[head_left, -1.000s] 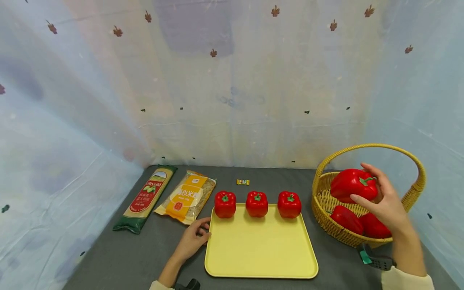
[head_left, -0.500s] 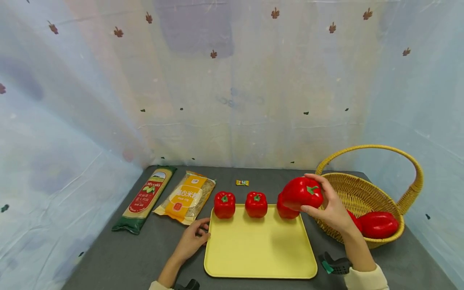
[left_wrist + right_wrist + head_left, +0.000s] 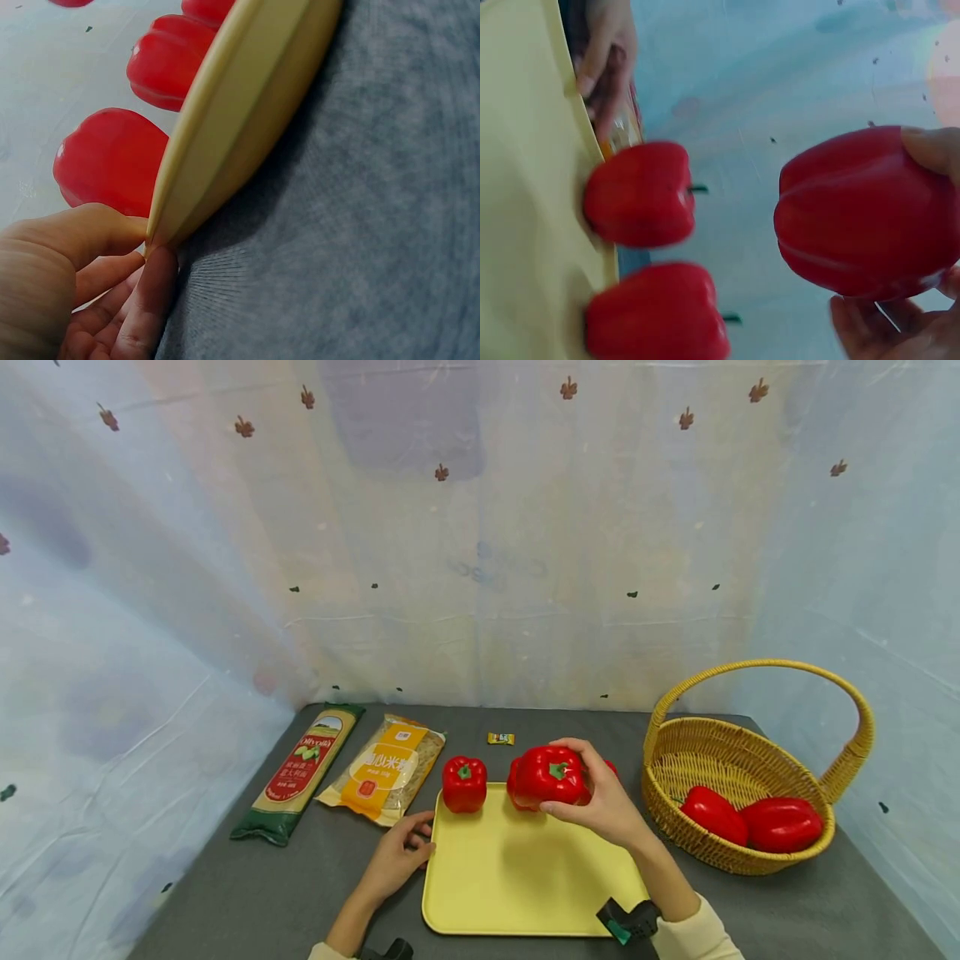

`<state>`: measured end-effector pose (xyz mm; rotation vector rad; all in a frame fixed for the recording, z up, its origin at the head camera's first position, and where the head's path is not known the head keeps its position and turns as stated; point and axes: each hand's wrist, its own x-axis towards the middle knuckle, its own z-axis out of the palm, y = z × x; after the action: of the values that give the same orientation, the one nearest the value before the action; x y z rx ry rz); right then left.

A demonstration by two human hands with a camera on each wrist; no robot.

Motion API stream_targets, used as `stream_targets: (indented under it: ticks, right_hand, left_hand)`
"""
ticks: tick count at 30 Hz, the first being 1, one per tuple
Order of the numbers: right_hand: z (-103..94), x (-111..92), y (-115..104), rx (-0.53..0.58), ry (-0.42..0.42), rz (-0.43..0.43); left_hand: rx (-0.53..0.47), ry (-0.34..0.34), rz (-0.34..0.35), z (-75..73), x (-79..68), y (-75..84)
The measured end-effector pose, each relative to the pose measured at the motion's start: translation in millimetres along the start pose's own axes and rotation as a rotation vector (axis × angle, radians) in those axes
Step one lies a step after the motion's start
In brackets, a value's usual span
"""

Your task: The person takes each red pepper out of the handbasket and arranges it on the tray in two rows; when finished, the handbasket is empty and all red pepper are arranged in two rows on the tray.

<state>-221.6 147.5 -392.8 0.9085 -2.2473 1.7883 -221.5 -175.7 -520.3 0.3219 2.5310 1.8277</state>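
Observation:
My right hand [image 3: 606, 810] grips a red bell pepper [image 3: 551, 775] with a green stem, thumb at the near side and fingers round the far side. It hangs over the back part of the yellow tray [image 3: 495, 889]. At the tray's left rim my left hand [image 3: 397, 858] pinches the edge between thumb and fingers, as the left wrist view shows. Along the back rim stand more bell peppers: the left one [image 3: 464, 785] shows fully, while the held pepper and my right hand cover most of the other two. In the right wrist view the held pepper [image 3: 862, 214] is raised clear of the tray.
A wicker basket [image 3: 663, 817] with a tall handle stands right of the tray, two red bell peppers [image 3: 782, 825] inside. On the left lie a green-ended pasta packet [image 3: 303, 772] and a yellow grain bag [image 3: 386, 768]. A small yellow wrapped candy [image 3: 501, 738] lies behind the tray.
My right hand has carried the bell pepper left, from over the basket to above the tray's back row. The left hand stays on the tray's rim.

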Motion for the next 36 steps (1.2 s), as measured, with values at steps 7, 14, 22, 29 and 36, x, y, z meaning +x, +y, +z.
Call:
stream_targets:
  ticks: [7,14,22,29,36]
  right_hand:
    - [27.3,6,-14,-0.045,0.0,0.013]
    - [44.9,9,-34,-0.024,-0.04,0.141]
    - [60.2,7,9,-0.033,-0.07,0.177]
    - [72.0,5,17,-0.138,-0.105,0.169]
    - [79.7,4,25,-0.226,-0.172,0.15]
  left_hand:
    - [0.018,-0.014,-0.042,-0.3,0.9,1.2]
    - [0.013,-0.005,-0.034,-0.6,1.2,1.0]
    - [0.034,-0.021,-0.043,-0.8,1.6,0.0]
    - [0.024,-0.015,-0.039,0.3,1.4,-0.9]
    - [0.026,-0.012,-0.037,-0.1,1.7,-1.3]
